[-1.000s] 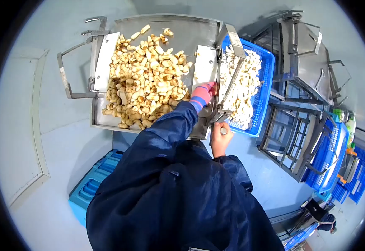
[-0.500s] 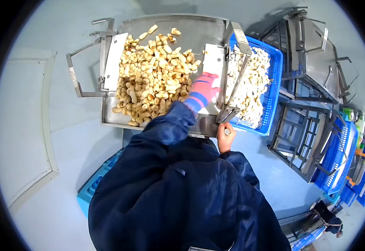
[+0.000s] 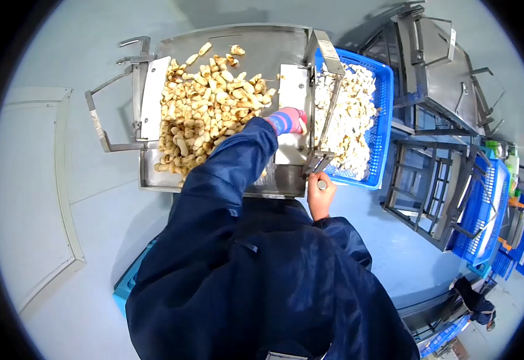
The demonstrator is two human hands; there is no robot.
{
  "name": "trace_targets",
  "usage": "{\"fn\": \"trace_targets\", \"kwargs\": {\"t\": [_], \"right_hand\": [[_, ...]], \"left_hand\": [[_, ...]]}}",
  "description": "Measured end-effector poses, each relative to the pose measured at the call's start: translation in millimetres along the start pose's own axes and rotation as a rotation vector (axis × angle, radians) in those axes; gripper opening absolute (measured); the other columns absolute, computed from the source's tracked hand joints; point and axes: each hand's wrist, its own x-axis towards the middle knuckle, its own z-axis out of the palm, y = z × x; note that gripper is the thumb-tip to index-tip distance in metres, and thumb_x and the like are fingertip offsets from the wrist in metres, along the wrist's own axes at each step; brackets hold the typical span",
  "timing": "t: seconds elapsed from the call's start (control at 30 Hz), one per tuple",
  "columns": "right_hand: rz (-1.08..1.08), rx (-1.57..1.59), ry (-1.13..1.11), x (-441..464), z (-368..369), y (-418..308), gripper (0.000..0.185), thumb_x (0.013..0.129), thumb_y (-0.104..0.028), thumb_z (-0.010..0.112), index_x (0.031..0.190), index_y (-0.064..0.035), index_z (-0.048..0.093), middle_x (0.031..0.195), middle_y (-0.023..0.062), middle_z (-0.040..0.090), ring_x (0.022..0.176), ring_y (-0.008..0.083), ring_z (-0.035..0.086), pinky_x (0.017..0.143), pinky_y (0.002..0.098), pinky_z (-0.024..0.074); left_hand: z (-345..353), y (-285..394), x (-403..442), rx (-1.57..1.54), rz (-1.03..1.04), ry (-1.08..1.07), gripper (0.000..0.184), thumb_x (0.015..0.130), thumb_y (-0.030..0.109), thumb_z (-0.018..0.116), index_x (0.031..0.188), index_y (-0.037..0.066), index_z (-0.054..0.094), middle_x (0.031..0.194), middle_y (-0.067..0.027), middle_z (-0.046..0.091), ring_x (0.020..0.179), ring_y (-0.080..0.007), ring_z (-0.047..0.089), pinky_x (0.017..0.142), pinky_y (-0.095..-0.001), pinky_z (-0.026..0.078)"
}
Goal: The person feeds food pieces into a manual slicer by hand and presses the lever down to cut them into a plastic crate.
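Note:
My left hand (image 3: 290, 120), in a pink glove with blue stripes, is closed over the white cutting board (image 3: 292, 90). A pale mushroom (image 3: 302, 126) shows at its fingertips, partly hidden by the glove. My bare right hand (image 3: 320, 203) is wrapped round the handle (image 3: 322, 185) of a hinged metal cutter (image 3: 332, 107) at the board's right side. Whole, stubby mushrooms (image 3: 199, 102) are heaped on the steel tray (image 3: 262, 48) to the left. Beyond the cutter, a blue basket (image 3: 385, 120) holds many pale cut pieces (image 3: 349, 114).
A second white board (image 3: 155, 96) with a hinged metal arm (image 3: 94, 114) is fixed at the tray's left. Steel benches and frames (image 3: 430, 186) stand to the right, with more blue baskets (image 3: 484, 222). A teal crate (image 3: 127, 279) sits on the floor. Another person (image 3: 478, 303) shows at lower right.
My left hand, blurred with fingers extended before, is now closed with a mushroom at its fingertips. My right hand stays on the handle. The whole view has shifted slightly.

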Motion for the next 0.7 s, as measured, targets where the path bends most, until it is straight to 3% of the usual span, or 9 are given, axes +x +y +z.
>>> {"fn": "trace_targets", "kwargs": {"t": [0.07,0.23,0.27,0.33,0.43,0.53,0.63,0.7], "right_hand": [[0.049,0.018,-0.011,-0.3,-0.3,1.4,0.019,0.079,-0.009,0.062,0.065,-0.0002,0.053,0.05,0.007,0.045,0.052,0.0077,0.04,0.047,0.0287,0.0365],[0.003,0.0,0.002,2.5,-0.3,-7.7,0.02,0.079,-0.01,0.061,0.064,0.0004,0.052,0.049,0.0078,0.043,0.051,0.0083,0.038,0.046,0.029,0.0348],[-0.015,-0.02,0.005,3.8,-0.8,-11.9,0.021,0.079,-0.009,0.061,0.063,0.0005,0.052,0.049,0.0079,0.042,0.051,0.0084,0.037,0.045,0.0292,0.0344],[-0.03,-0.012,0.032,6.7,0.4,-18.3,0.022,0.079,-0.009,0.06,0.062,0.0003,0.05,0.049,0.0078,0.041,0.051,0.0088,0.036,0.045,0.0296,0.0333],[-0.035,-0.008,0.051,6.9,1.3,-23.3,0.023,0.079,-0.008,0.059,0.061,0.0002,0.048,0.049,0.0078,0.04,0.051,0.0088,0.035,0.045,0.0299,0.0327],[-0.02,-0.015,0.029,6.0,1.0,-18.4,0.022,0.079,-0.008,0.059,0.061,0.0003,0.048,0.049,0.0083,0.039,0.051,0.0088,0.034,0.044,0.0304,0.0319],[0.006,-0.027,0.053,0.9,4.5,-9.4,0.022,0.08,-0.008,0.058,0.062,0.0006,0.048,0.049,0.0079,0.039,0.052,0.0087,0.035,0.045,0.031,0.0313],[-0.044,-0.04,0.018,-5.2,7.2,25.7,0.022,0.08,-0.009,0.058,0.063,0.0009,0.049,0.05,0.0072,0.04,0.053,0.009,0.036,0.046,0.0303,0.0325]], "left_hand": [[5.4,9.6,23.3,0.194,-0.02,0.203,0.048,0.066,0.02,0.074,0.109,0.007,0.057,0.091,-0.0125,0.065,0.083,-0.0246,0.062,0.075,-0.0337,0.049],[30.8,12.5,8.3,-0.306,-0.201,0.494,0.041,0.072,0.012,0.07,0.109,0.006,0.054,0.089,-0.0102,0.064,0.079,-0.0226,0.062,0.073,-0.0326,0.049],[41.7,9.7,5.0,-0.202,-0.172,0.564,0.039,0.073,0.01,0.069,0.109,0.005,0.054,0.087,-0.0093,0.064,0.077,-0.0209,0.061,0.072,-0.0302,0.049],[65.2,3.1,-0.5,-0.385,-0.125,0.648,0.038,0.074,0.007,0.067,0.111,0.005,0.054,0.088,-0.0091,0.063,0.078,-0.0199,0.061,0.072,-0.0293,0.049],[98.6,-12.8,3.6,-0.594,0.112,0.753,0.036,0.074,0.001,0.064,0.109,0.004,0.056,0.09,-0.0119,0.062,0.078,-0.0232,0.06,0.072,-0.0311,0.049],[84.5,13.4,-18.3,-0.44,-0.044,0.735,0.04,0.074,-0.001,0.063,0.113,0.007,0.056,0.087,-0.0105,0.061,0.081,-0.0211,0.06,0.072,-0.0307,0.049],[92.4,-3.1,1.0,-0.676,0.075,0.761,0.039,0.075,0.0,0.063,0.113,0.008,0.057,0.086,-0.0101,0.061,0.08,-0.0213,0.059,0.073,-0.0311,0.049],[86.0,-1.5,-0.7,-0.573,0.014,0.714,0.039,0.075,0.0,0.063,0.112,0.009,0.057,0.087,-0.0095,0.061,0.08,-0.0213,0.059,0.073,-0.0309,0.049]]}}
